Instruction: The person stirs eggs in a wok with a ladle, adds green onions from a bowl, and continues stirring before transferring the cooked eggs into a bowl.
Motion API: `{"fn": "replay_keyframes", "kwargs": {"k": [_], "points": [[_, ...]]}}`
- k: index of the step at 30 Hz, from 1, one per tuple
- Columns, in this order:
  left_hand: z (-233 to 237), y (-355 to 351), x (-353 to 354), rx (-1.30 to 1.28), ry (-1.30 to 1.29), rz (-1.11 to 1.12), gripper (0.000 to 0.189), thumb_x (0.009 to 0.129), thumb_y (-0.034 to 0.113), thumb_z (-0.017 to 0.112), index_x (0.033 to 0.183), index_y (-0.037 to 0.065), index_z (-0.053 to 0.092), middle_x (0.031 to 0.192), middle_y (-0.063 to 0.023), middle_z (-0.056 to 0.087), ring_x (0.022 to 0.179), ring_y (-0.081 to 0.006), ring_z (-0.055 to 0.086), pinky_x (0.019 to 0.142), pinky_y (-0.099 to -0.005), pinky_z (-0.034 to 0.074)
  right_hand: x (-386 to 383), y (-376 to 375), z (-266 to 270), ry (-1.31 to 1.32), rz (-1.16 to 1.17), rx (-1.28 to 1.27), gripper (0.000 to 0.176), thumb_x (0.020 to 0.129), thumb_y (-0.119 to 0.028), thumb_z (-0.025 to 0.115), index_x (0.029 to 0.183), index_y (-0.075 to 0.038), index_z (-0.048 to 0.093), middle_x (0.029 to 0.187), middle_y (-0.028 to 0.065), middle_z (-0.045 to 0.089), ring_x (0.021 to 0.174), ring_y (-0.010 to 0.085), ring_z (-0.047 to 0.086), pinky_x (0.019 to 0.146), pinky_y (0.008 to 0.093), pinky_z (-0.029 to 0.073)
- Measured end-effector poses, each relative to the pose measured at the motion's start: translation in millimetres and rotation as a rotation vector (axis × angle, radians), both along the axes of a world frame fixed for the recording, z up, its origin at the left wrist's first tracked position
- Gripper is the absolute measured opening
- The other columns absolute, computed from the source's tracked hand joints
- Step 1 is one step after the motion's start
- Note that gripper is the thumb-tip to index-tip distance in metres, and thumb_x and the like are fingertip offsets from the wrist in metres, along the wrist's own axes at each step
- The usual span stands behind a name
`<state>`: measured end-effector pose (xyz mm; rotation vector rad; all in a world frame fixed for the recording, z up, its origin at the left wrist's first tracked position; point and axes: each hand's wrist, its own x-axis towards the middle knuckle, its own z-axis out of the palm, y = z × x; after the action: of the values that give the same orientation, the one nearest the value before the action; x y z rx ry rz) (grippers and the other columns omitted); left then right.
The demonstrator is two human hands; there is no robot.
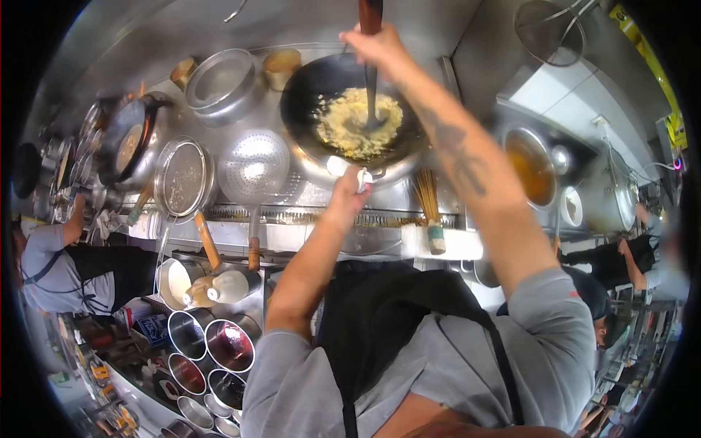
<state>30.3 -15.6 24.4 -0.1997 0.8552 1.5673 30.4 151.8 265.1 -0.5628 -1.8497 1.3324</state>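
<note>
A black wok [299, 98] sits on the stove, holding loose yellow food [339, 120] that looks like egg, in small pieces. My right hand [374, 45] is closed around a wok ladle [372, 95] with a wooden upper handle; the ladle's head is down in the food. At the wok's near edge, my left hand [350, 191] grips a folded white cloth [338, 166] pressed against the rim. To the left of the wok lies a perforated metal strainer [253, 166].
A bamboo brush [431, 212] stands right of my left hand. Round sieve [184, 179] and metal pots [219, 80] are left. Orange liquid fills a pot [529, 168] at right. Sauce containers [230, 344] stand low left. Other people [55, 255] work on both sides.
</note>
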Motion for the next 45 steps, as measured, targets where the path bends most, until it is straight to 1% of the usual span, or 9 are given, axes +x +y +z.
{"fn": "replay_keyframes", "kwargs": {"k": [5, 11, 15, 26, 29, 31, 32, 38, 45], "points": [[124.0, -100.0, 71.1, -0.183, -0.029, -0.092, 0.015, 0.091, 0.023, 0.049, 0.102, 0.013, 0.053, 0.086, -0.0035, 0.059, 0.074, -0.0153, 0.057, 0.050, -0.0274, 0.046, 42.4, 8.3, 109.8, 0.258, -0.193, -0.047, 0.022, 0.084, -0.015, 0.061, 0.066, -0.006, 0.052, 0.051, 0.0017, 0.047, 0.037, 0.0120, 0.043, 0.036, 0.0266, 0.036], [20.8, -55.7, 32.8, -0.056, 0.031, -0.053, 0.022, 0.091, 0.026, 0.052, 0.108, 0.012, 0.051, 0.106, -0.0044, 0.053, 0.082, -0.0158, 0.050, 0.059, -0.0261, 0.045, 16.9, 20.3, 20.1, 0.219, -0.368, -0.050, 0.024, 0.084, -0.019, 0.060, 0.064, -0.008, 0.052, 0.048, 0.0021, 0.048, 0.040, 0.0143, 0.049, 0.037, 0.0292, 0.037], [-46.4, -119.8, 70.7, -0.030, 0.298, -0.232, 0.018, 0.092, 0.031, 0.054, 0.104, 0.018, 0.053, 0.089, -0.0006, 0.058, 0.075, -0.0130, 0.056, 0.048, -0.0262, 0.046, 30.4, 2.7, 87.7, 0.398, -0.169, 0.076, 0.025, 0.084, -0.019, 0.060, 0.064, -0.007, 0.052, 0.049, 0.0025, 0.048, 0.040, 0.0149, 0.049, 0.038, 0.0294, 0.038], [102.1, -60.3, 31.2, -0.101, -0.141, -0.016, 0.015, 0.093, 0.019, 0.045, 0.103, 0.011, 0.054, 0.089, -0.0051, 0.059, 0.075, -0.0184, 0.057, 0.050, -0.0266, 0.045, 34.2, -1.9, 92.1, 0.350, -0.155, -0.028, 0.023, 0.084, -0.016, 0.056, 0.065, -0.006, 0.049, 0.048, 0.0039, 0.047, 0.036, 0.0149, 0.044, 0.033, 0.0303, 0.034], [19.6, -85.4, 40.5, 0.235, 1.395, -0.025, 0.016, 0.092, 0.022, 0.047, 0.103, 0.011, 0.053, 0.087, -0.0067, 0.060, 0.080, -0.0200, 0.060, 0.053, -0.0316, 0.048, 17.8, 12.1, 9.8, 0.245, -0.392, -0.019, 0.019, 0.084, -0.016, 0.057, 0.069, -0.006, 0.051, 0.049, 0.0049, 0.049, 0.037, 0.0149, 0.047, 0.034, 0.0302, 0.035], [-26.7, -118.8, 63.2, 0.038, 0.763, -0.080, 0.016, 0.092, 0.024, 0.049, 0.102, 0.013, 0.053, 0.086, -0.0058, 0.061, 0.080, -0.0179, 0.061, 0.055, -0.0331, 0.049, 31.4, 1.4, 39.5, 0.337, -0.343, -0.017, 0.017, 0.084, -0.014, 0.059, 0.071, -0.006, 0.051, 0.050, 0.0048, 0.049, 0.038, 0.0139, 0.047, 0.035, 0.0295, 0.036], [-36.2, -124.9, 64.0, -0.096, 0.026, -0.181, 0.015, 0.092, 0.025, 0.049, 0.102, 0.014, 0.053, 0.086, -0.0050, 0.061, 0.079, -0.0164, 0.060, 0.056, -0.0330, 0.050, 43.9, -18.7, 80.5, 0.377, -0.330, -0.017, 0.016, 0.084, -0.014, 0.060, 0.073, -0.006, 0.051, 0.050, 0.0045, 0.049, 0.039, 0.0131, 0.047, 0.035, 0.0289, 0.037], [0.4, -36.2, 5.5, 0.062, -0.013, -0.038, 0.013, 0.092, 0.021, 0.048, 0.093, 0.009, 0.053, 0.082, -0.0042, 0.058, 0.068, -0.0146, 0.055, 0.045, -0.0230, 0.042, 91.5, -47.8, 177.5, 0.728, -0.220, 0.146, 0.020, 0.085, -0.013, 0.060, 0.071, -0.009, 0.047, 0.053, -0.0015, 0.044, 0.036, 0.0071, 0.039, 0.032, 0.0223, 0.033], [-22.7, 16.4, -22.5, -0.065, 0.027, -0.034, 0.012, 0.084, 0.017, 0.057, 0.092, 0.009, 0.053, 0.081, -0.0048, 0.056, 0.068, -0.0163, 0.053, 0.044, -0.0270, 0.042, 14.3, 24.5, -0.6, 0.305, -0.196, -0.020, 0.021, 0.078, -0.018, 0.072, 0.073, -0.004, 0.057, 0.061, 0.0043, 0.056, 0.049, 0.0113, 0.052, 0.042, 0.0248, 0.039]]}}
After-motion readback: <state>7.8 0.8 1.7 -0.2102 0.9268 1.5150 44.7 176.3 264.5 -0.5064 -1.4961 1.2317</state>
